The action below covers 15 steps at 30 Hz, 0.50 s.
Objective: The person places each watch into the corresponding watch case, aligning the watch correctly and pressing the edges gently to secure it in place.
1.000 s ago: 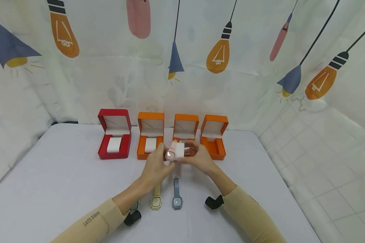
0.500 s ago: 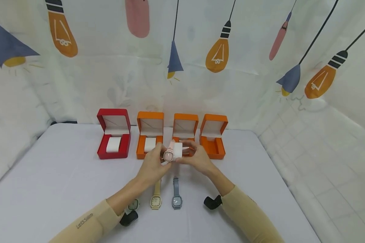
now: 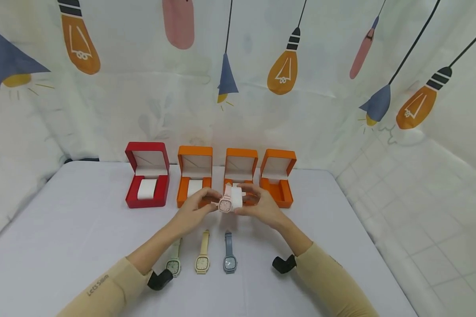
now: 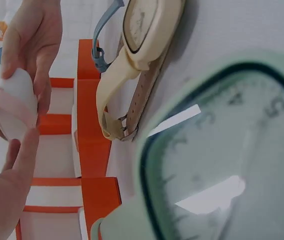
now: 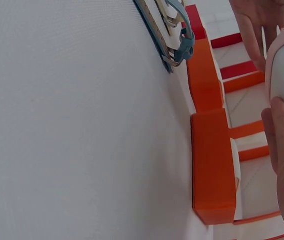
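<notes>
A pink wristwatch (image 3: 225,204) wraps a white watch cushion (image 3: 236,197), held up before the boxes. My right hand (image 3: 265,210) grips the cushion from the right; its fingers and thumb lie around it in the left wrist view. My left hand (image 3: 190,212) is on the other side, and appears to pinch the pink strap with its fingertips. In the right wrist view the strap bows out from the cushion. On the table below lie a green wristwatch (image 3: 173,265), a yellow wristwatch (image 3: 202,262) and a blue wristwatch (image 3: 229,263).
Along the back stand an opened red box (image 3: 135,193) and an opened orange box (image 3: 182,196), each with a white cushion. Another opened orange box (image 3: 241,153) is partly hidden by the hands. The rightmost orange box (image 3: 286,193) has no cushion. A white cloth covers the table (image 3: 103,246).
My left hand has drawn back leftward from the pink watch face, its fingers now at the strap side. The right hand holds the cushion almost in place. The green watch is more exposed.
</notes>
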Tool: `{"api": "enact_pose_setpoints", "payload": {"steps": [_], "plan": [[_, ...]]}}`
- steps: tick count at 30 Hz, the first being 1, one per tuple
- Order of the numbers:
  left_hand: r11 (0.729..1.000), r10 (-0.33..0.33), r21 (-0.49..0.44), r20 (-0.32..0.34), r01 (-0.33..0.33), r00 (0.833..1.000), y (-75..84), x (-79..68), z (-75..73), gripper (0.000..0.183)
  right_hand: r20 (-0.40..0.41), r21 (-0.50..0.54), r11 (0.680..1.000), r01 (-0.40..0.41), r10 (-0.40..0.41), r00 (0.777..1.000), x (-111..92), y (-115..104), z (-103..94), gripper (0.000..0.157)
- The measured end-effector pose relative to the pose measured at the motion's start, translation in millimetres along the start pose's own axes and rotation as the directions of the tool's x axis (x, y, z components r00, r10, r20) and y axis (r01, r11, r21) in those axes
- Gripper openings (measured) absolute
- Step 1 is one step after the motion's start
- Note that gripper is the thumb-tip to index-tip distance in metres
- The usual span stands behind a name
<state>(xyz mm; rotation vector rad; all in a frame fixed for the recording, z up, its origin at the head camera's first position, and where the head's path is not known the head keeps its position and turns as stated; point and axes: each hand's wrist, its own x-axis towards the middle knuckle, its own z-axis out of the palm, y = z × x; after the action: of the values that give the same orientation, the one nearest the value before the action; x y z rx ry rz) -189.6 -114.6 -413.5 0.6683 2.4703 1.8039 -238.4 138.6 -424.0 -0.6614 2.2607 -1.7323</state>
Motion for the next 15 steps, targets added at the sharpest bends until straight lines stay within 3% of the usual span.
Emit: {"api": "enact_pose_setpoints", "payload": {"steps": [6,15], "plan": [[0.995,-0.056,-0.077,0.121,0.066,0.991,-0.4,1.9,-8.4,0.056,0.013,-0.015,1.000,-0.009,0.009,1.000,0.1,-0.4,-3.6,0.073],[0.966,-0.138,-0.184,0.222,0.181,0.965,-1.8,6.3,-14.8,0.063,0.016,-0.021,1.000,-0.007,0.008,1.000,0.2,-1.4,-4.0,0.073]]}}
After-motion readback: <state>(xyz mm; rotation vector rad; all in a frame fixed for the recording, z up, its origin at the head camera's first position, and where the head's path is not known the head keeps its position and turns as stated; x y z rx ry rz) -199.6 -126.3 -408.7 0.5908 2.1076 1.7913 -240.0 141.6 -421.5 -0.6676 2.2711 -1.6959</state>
